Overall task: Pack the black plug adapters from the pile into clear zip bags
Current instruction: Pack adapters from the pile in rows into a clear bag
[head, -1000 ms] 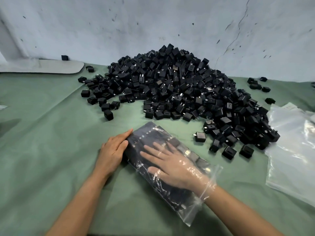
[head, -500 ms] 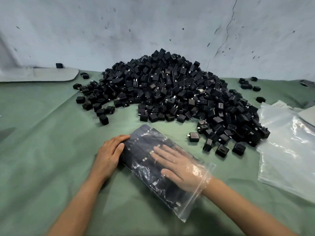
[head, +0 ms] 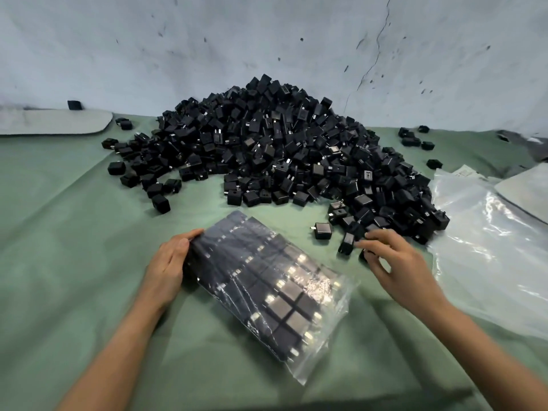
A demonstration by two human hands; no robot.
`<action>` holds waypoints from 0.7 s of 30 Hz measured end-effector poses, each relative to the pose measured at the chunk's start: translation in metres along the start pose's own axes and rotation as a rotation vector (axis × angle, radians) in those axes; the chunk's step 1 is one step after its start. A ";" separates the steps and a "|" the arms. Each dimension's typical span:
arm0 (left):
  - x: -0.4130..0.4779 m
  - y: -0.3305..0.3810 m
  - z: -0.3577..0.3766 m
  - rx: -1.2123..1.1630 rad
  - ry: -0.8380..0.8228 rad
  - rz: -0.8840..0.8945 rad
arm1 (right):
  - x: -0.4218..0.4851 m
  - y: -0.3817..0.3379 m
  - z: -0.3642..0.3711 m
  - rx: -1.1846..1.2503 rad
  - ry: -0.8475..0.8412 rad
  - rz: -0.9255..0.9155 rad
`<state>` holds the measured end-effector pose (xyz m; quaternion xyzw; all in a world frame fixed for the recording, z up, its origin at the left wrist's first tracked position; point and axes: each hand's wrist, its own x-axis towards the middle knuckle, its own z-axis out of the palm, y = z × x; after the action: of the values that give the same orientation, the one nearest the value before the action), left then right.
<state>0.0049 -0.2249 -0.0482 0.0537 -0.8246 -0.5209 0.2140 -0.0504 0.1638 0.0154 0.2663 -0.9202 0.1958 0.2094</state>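
**A:** In the head view, how were the hands placed?

**B:** They were held well apart. The left hand [head: 170, 265] was clamped on the far left end of the clear plastic zip bag [head: 267, 292], with the thumb laid over its top. The right hand [head: 394, 262] was curled at the near edge of the heaped pile of black cube-shaped plug adapters [head: 281, 149]. Its fingertips were set against a loose black adapter [head: 347, 243], but whether that was already pinched could not be told.

**A:** And the bag?

**B:** It was laid aslant on the cloth between the hands and packed with rows of adapters. Slack plastic was left at the near right end.

**A:** How was the pick best made?

**B:** One adapter was best taken cleanly and turned to match the rows. The bag was best kept steadied so that nothing slid, and the slack left free for sealing.

**A:** The surroundings?

**B:** A wrinkled green cloth [head: 74, 232] was spread over the surface. Empty clear bags [head: 489, 262] were stacked at the right, and a pale grey pad [head: 53, 123] was seen far left. Behind the pile, a stained whitish wall [head: 267, 40] was marked by a crack.
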 end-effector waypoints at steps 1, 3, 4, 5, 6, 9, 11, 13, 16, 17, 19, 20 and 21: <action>0.000 0.000 0.000 -0.007 0.003 -0.004 | 0.011 0.001 0.006 0.006 -0.115 0.044; -0.001 -0.002 0.000 -0.064 0.021 -0.025 | 0.025 0.004 0.019 0.003 -0.326 0.127; -0.001 -0.003 -0.001 -0.097 0.031 -0.043 | 0.029 0.006 0.025 -0.008 -0.388 0.159; 0.000 -0.004 -0.001 -0.122 0.039 -0.059 | 0.031 0.008 0.029 -0.016 -0.407 0.181; 0.000 -0.005 -0.002 -0.134 0.043 -0.068 | 0.031 0.010 0.032 -0.018 -0.393 0.201; 0.000 -0.006 -0.003 -0.139 0.039 -0.085 | 0.025 0.011 0.031 -0.020 -0.310 0.242; 0.000 -0.007 -0.003 -0.137 0.037 -0.091 | 0.017 0.012 0.030 -0.020 -0.256 0.265; 0.001 -0.009 -0.003 -0.134 0.042 -0.087 | 0.007 0.013 0.028 -0.027 -0.188 0.315; 0.002 -0.009 -0.001 -0.156 0.058 -0.075 | -0.006 0.016 0.024 -0.054 -0.118 0.381; 0.002 -0.009 -0.001 -0.161 0.059 -0.074 | -0.009 0.017 0.021 -0.049 -0.100 0.389; 0.002 -0.009 -0.001 -0.164 0.059 -0.076 | -0.013 0.015 0.015 -0.032 -0.063 0.384; 0.002 -0.010 -0.001 -0.166 0.061 -0.077 | -0.015 0.013 0.013 -0.024 -0.038 0.356; 0.003 -0.010 -0.001 -0.166 0.065 -0.076 | -0.015 0.010 0.012 -0.017 -0.021 0.309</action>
<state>0.0015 -0.2307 -0.0557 0.0838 -0.7686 -0.5931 0.2246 -0.0478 0.1727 -0.0043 0.1217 -0.9540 0.2151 0.1696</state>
